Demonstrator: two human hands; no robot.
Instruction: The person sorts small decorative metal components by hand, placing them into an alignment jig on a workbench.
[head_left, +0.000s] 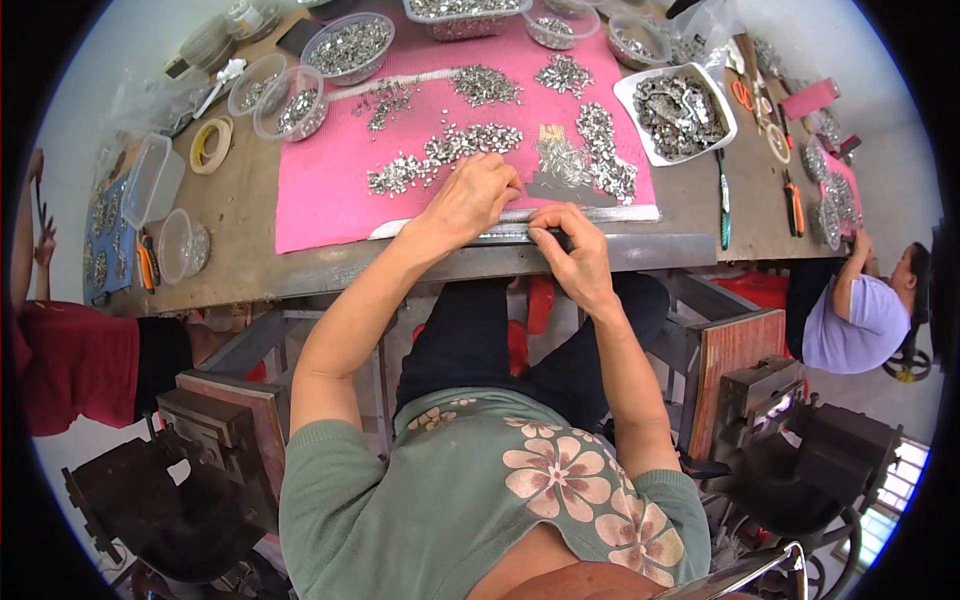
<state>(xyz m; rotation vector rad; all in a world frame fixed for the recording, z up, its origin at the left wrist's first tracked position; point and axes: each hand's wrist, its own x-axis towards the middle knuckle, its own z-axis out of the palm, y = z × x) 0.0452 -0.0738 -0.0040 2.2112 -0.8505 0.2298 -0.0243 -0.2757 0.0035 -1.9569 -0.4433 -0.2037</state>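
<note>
My left hand [468, 203] rests at the near edge of the pink cloth [320, 190], its fingers bent together; what they pinch, if anything, is hidden. Right of it, my right hand [575, 252] is closed over a dark piece [562, 240], mostly covered by the fingers. Both hands are above a narrow metal strip [505, 231] along the bench's front edge. Just beyond them lie a pile of small silvery metal pieces [472, 140], a heap of thin metal pins [563, 162] and a flat grey plate [570, 193].
A white tray [735, 128] of metal parts stands at the right, and round tubs [388, 62] of parts at the back. Tape [228, 145] and orange-handled pliers [148, 262] lie left, other pliers [795, 205] right. Two people [850, 310] are at either side; vises [750, 410] flank my legs.
</note>
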